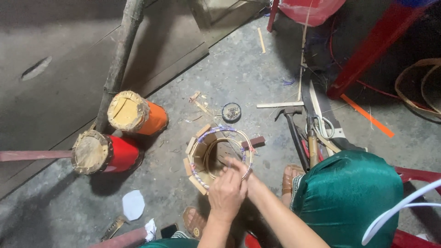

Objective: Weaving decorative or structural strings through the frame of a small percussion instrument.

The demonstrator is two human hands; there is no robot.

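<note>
Bamboo frame (216, 156) stands on the concrete floor (229, 73) between my feet, open end up: a ring of short slats bound around the rim with pale cord, a hoop (225, 154) sitting loose inside. No skin over the top, no coloured wrap on the sides. Two finished drums lie to the left for comparison, one orange (138, 115), one red (105, 151), both skinned and wrapped. I judge this frame roughly midway: body assembled, rim binding in hand, covering not yet done.

Left hand (226, 193) over the near rim, fingers curled and pinched together, seemingly on the cord; what lies under them is hidden. Right hand (243, 173) mostly hidden behind it, fingertips touching the rim; I cannot tell its closure.
</note>
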